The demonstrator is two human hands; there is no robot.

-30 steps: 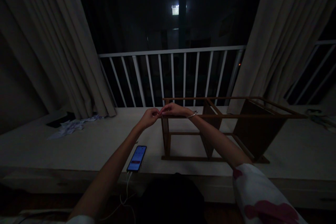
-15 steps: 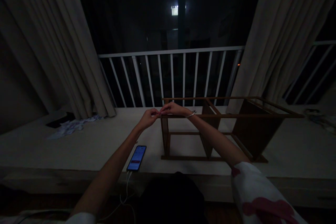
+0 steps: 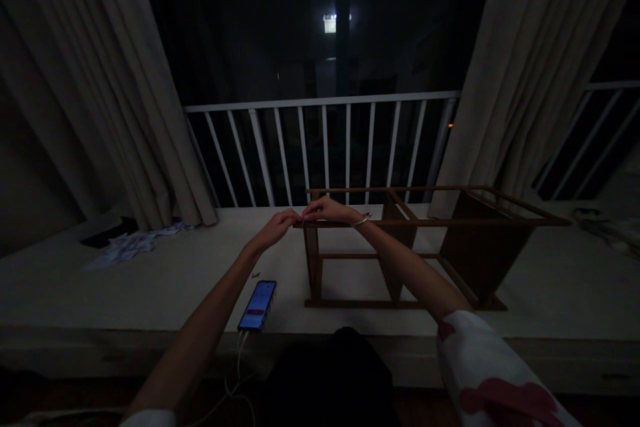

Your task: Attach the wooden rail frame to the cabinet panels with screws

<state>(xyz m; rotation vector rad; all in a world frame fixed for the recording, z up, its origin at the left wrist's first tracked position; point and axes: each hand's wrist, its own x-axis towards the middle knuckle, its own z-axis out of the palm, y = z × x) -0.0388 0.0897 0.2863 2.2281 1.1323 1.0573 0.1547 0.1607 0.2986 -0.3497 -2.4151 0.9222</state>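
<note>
A brown wooden frame (image 3: 435, 221), a piece of furniture lying on its side, rests on a pale raised platform (image 3: 165, 280). Both my hands meet at its upper left corner. My right hand (image 3: 327, 210), with a bangle on the wrist, lies closed over the top rail at that corner. My left hand (image 3: 277, 223) is pinched together just left of the corner, fingertips touching the right hand's. What the fingers hold is too small and dark to make out.
A lit phone (image 3: 257, 305) lies on the platform near its front edge, its cable hanging down. Scattered papers (image 3: 127, 245) lie at the left by a curtain (image 3: 120, 93). A white railing (image 3: 320, 147) runs behind, with darkness beyond. Another curtain (image 3: 525, 67) hangs at right.
My hands stay at the frame's corner with almost no movement. The view has shifted slightly, so everything sits a little further left.
</note>
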